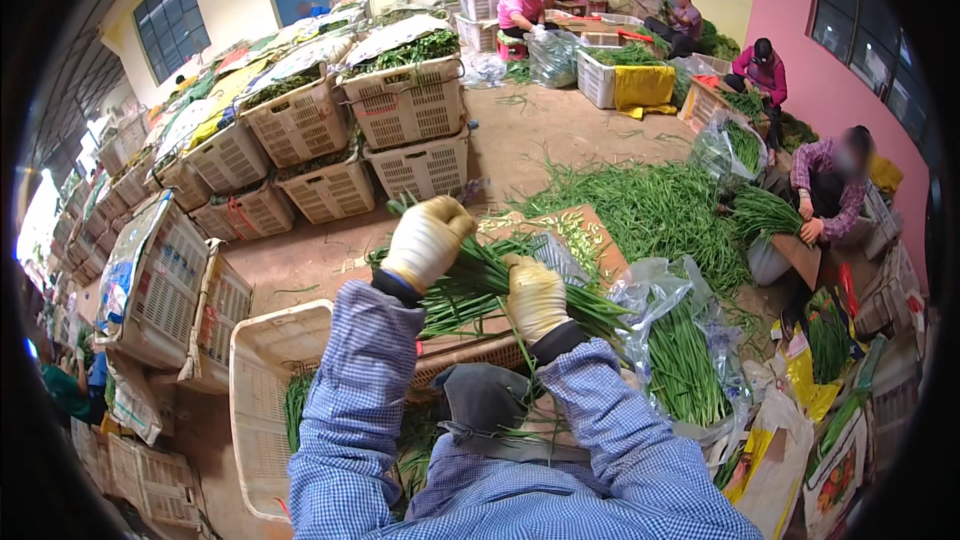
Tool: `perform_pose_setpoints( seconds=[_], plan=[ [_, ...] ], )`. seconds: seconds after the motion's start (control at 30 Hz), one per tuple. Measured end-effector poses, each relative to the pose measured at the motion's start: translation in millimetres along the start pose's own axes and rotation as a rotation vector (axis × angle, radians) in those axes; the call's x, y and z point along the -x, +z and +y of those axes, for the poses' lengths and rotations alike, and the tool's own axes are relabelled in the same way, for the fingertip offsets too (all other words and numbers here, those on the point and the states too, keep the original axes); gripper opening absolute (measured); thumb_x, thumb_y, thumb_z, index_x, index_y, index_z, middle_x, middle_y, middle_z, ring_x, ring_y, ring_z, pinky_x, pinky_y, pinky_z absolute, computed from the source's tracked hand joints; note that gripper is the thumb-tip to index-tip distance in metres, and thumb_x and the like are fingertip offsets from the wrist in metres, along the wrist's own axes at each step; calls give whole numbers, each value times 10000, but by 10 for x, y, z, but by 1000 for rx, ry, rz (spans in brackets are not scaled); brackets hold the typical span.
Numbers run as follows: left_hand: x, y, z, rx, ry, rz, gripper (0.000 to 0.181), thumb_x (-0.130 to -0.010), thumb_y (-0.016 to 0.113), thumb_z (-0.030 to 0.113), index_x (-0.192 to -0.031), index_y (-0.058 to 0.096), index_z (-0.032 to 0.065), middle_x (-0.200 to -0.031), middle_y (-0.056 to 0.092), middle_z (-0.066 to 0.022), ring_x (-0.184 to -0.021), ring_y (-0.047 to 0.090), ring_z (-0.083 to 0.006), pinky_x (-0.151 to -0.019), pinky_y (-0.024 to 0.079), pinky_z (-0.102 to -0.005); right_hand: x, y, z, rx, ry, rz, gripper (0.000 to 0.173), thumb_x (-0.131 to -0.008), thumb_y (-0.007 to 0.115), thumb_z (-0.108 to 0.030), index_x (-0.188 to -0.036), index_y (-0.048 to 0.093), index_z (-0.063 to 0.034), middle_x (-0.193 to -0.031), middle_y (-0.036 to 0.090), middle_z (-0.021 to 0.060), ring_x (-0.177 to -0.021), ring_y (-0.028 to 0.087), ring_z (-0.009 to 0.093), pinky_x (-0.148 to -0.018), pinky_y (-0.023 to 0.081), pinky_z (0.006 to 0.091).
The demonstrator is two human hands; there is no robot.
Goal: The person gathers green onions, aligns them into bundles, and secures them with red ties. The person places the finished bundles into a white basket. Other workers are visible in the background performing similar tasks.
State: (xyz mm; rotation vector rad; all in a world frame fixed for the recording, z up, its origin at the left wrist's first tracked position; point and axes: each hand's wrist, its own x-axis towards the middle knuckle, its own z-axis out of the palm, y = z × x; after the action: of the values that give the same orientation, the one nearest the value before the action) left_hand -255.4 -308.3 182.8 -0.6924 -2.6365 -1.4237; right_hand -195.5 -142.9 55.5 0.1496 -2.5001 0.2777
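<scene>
A bunch of long green stalks [472,277], with the look of garlic chives, lies across a cardboard-topped crate before me. My right hand [535,298], in a yellowish-white work glove, is closed around the bunch on its right part. Above its left end is my left hand [431,238], gloved alike, with fingers curled; whether a stalk is between them I cannot tell. Pale cut stem pieces [585,238] are scattered over the cardboard [609,247] behind the bunch. Close by on the right, a clear plastic bag [652,281] holds more stalks [686,367].
A pale plastic crate [244,390] with some greens stands at my left. Beyond the cardboard a large heap of green stalks [645,210] covers the floor. Stacked crates [409,109] line the left. A co-worker [832,180] sits at the right holding a bunch; others sit farther back.
</scene>
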Motion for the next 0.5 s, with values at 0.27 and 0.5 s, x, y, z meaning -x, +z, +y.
perform_pose_setpoints(
  seconds=[0.27, 0.5],
  plan=[
    [666, -696, 328, 313, -145, -777, 150, -882, 689, 179, -936, 697, 39, -750, 662, -18, -523, 550, -46, -452, 427, -187, -39, -108, 87, -133, 56, -24, 370, -706, 580, 7, -1072, 622, -31, -950, 668, 163, -889, 644, 326, -801, 509, 405],
    [1044, 4, -744, -132, -92, -657, 271, -913, 650, 276, -1036, 695, 39, -887, 698, -67, -816, 633, -173, -697, 523, -294, -216, -207, 287, -508, 383, -91, 364, -758, 742, -98, -1084, 605, -14, -881, 693, 196, -791, 667, 361, -729, 523, 427]
  ],
)
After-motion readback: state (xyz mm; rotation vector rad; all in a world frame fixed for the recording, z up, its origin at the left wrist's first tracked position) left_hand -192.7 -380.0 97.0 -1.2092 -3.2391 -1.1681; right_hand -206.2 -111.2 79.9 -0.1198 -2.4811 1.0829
